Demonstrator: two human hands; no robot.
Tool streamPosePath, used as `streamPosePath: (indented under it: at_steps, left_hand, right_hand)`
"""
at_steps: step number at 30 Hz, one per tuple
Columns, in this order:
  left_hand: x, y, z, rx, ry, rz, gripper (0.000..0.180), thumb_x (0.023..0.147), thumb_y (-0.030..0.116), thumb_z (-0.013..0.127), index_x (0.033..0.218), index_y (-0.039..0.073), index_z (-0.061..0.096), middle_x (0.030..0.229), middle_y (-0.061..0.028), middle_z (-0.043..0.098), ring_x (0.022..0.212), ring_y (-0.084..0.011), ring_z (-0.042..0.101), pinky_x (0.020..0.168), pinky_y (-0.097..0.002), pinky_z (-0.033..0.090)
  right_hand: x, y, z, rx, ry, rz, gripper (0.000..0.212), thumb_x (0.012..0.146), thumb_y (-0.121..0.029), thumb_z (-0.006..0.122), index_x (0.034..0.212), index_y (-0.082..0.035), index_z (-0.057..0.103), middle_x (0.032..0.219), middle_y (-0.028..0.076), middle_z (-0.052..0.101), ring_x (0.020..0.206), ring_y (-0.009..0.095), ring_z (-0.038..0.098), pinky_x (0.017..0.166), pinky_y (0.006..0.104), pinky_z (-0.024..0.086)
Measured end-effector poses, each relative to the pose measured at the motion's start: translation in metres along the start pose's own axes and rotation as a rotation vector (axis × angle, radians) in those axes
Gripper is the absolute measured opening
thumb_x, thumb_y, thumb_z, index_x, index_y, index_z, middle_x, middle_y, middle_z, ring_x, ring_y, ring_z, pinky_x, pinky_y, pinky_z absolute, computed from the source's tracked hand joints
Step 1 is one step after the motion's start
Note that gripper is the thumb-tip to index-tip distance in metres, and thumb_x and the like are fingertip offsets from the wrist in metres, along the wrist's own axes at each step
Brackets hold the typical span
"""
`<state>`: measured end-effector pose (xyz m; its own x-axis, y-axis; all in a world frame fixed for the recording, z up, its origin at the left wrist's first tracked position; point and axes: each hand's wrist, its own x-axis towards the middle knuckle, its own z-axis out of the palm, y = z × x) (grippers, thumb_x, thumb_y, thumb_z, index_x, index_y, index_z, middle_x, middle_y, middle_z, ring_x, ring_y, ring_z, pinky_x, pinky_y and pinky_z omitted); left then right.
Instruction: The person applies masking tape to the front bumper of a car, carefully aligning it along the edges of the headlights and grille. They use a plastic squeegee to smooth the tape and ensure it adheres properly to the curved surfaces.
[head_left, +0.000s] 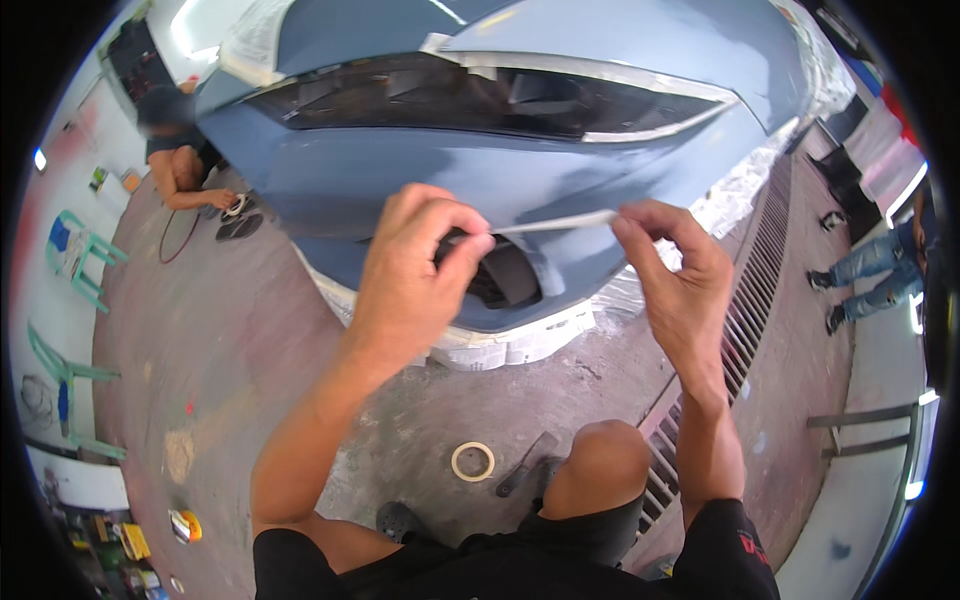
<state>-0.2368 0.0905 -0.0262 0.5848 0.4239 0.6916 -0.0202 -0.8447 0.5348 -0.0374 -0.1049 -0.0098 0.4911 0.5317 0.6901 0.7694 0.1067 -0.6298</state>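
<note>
A short strip of pale masking tape [560, 223] is stretched between my two hands in front of a car. My left hand [425, 255] pinches one end between thumb and forefinger. The other end is pinched in my right hand [675, 265]. Behind the strip stands the blue-grey car front [340, 180], with tape along the edges of its dark headlight [400, 95]. Beyond my left hand is a dark lower vent [510, 275], partly hidden by that hand. Newspaper masking [520, 348] hangs under the bumper.
On the floor lie a tape roll [473, 462] and a dark-handled scraper-like tool [527, 465]. A metal floor grate [745, 340] runs along the right. At the left, a person [180, 160] crouches by the car near green stools [85, 255]. Another person's legs [870, 270] show at right.
</note>
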Motion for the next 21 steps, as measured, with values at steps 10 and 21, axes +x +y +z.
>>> streamPosePath:
  at_steps: [10, 21]
  left_hand:
    - [0.068, -0.03, -0.013, 0.417, 0.12, 0.568, 0.032, 0.092, -0.006, 0.082, 0.121, 0.008, 0.075, 0.113, -0.0069, 0.071, 0.102, -0.0301, 0.068, 0.091, -0.044, 0.055]
    - [0.067, -0.057, -0.015, 0.61, 0.103, 0.648, 0.037, 0.086, 0.001, 0.089, 0.12, 0.01, 0.08, 0.116, -0.0031, 0.071, 0.112, -0.0264, 0.067, 0.097, -0.0434, 0.052]
  right_hand:
    - [0.054, 0.027, 0.007, -0.412, 0.102, -0.528, 0.025, 0.089, 0.001, 0.09, 0.111, -0.008, 0.083, 0.119, 0.009, 0.081, 0.101, 0.025, 0.074, 0.087, 0.038, 0.06]
    - [0.056, 0.049, 0.02, -0.476, 0.124, -0.56, 0.025, 0.084, -0.008, 0.092, 0.108, -0.013, 0.087, 0.13, 0.005, 0.072, 0.11, 0.026, 0.065, 0.091, 0.0422, 0.052]
